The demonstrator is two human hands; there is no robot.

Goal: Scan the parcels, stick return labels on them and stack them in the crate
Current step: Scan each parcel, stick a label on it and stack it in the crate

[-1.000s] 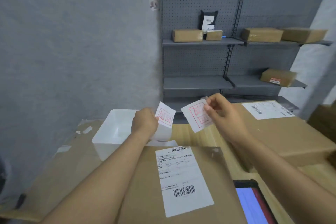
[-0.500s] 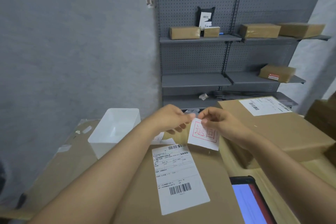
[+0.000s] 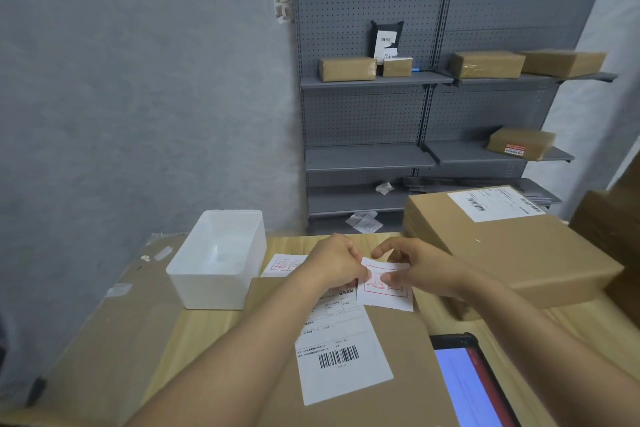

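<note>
Lying mid-frame on the parcel (image 3: 353, 388), a label (image 3: 386, 291) is pinched at its left edge by the left hand (image 3: 332, 262), and pressed by the right hand (image 3: 420, 265).

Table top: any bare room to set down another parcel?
Only small patches: bare wood behind the near parcel, between the white bin and the large box, and a strip right of the tablet. Both hands crowd the centre at the return label.

Brown cardboard parcel (image 3: 363, 402) with white shipping label (image 3: 341, 347), black barcode. White return label (image 3: 386, 286), red print. White plastic bin (image 3: 214, 270). Grey perforated shelving (image 3: 415, 107) holding tan boxes (image 3: 347, 69). Black tablet (image 3: 474, 385), blue and red screen. Pale wood table (image 3: 194, 326).
</note>
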